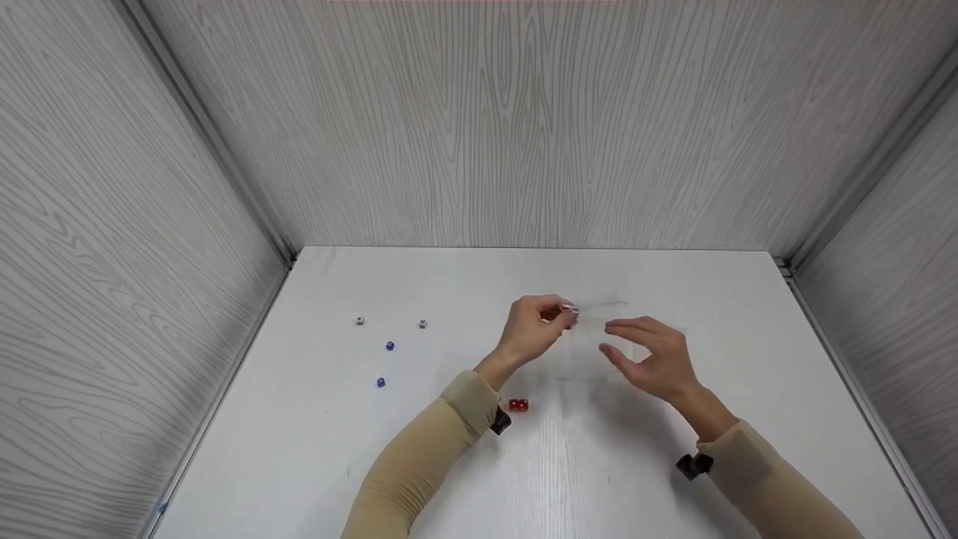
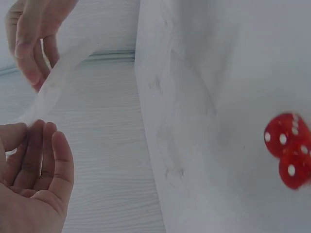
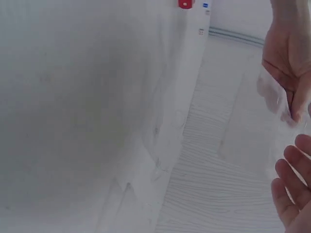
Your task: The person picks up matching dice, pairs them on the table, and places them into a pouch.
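A thin, see-through plastic bag [image 3: 245, 133] hangs above the table, its outline faint in the head view. My left hand [image 1: 528, 329] pinches its upper edge between thumb and fingertips. To the right, my right hand [image 1: 658, 359] is spread beside the bag, thumb apart from the fingers. Whether it touches the plastic I cannot tell. In the left wrist view the film [image 2: 58, 80] stretches up from the left fingertips toward the other hand. Two red dice [image 1: 518, 405] lie side by side on the table, close to my left wrist.
On the left of the white table [image 1: 299, 449] lie two white dice, one farther left [image 1: 360, 321] and one nearer the middle [image 1: 423, 324]. Two blue dice, an upper one [image 1: 390, 346] and a lower one [image 1: 381, 382], lie nearer me. Grey wood-grain panels [image 1: 479, 135] enclose the back and sides.
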A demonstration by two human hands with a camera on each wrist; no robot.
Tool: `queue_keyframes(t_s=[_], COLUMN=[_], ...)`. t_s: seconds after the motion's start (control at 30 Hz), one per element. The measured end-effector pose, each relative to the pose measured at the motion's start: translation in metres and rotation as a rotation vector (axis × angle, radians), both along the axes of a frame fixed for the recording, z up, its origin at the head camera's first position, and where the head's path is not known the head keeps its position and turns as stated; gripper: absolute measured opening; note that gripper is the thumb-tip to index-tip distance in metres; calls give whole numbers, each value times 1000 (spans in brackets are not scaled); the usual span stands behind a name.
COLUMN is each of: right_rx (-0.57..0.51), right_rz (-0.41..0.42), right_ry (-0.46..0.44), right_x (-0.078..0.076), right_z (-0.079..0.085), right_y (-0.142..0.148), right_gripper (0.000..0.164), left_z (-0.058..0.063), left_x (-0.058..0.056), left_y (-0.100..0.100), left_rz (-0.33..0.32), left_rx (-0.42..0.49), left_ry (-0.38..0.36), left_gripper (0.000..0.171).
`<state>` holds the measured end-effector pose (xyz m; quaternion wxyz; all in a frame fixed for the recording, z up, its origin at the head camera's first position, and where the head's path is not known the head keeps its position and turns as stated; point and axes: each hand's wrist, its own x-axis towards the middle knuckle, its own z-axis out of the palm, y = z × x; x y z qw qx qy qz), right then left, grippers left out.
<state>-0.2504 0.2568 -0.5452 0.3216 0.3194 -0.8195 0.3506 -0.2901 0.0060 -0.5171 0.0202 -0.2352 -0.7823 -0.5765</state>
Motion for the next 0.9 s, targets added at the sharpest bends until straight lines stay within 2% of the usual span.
queue_keyframes(t_s=[0.1, 0.2, 0.27, 0.33, 0.43, 0.67, 0.9], right_rx=[-190, -284, -321, -361, -431, -452, -485], right_rz=[-70, -117, -118, -89, -26, 98, 266], right_ry=[-237, -442, -527, -571, -572, -393, -327], right_x=[-1, -1, -2, -3, -3, -1, -1], right_z=[1, 3, 5, 6, 9, 11, 15], right_y=[2, 2, 0, -3, -8, -12, -11], right_gripper=[16, 19, 23, 24, 19, 19, 20], left_z=[2, 3, 2, 1, 0, -3, -3], left_x=[-1, 0, 0, 1, 3, 5, 6], left_y=[-9, -16, -20, -22, -24, -26, -29], left_rz=[14, 11, -1, -10, -10, 16, -6], left_rx=[-51, -94, -108, -119, -115, -69, -17], left_ry=[89, 136, 150, 155, 154, 160, 130], left_gripper=[16, 15, 15, 15, 15, 15, 15])
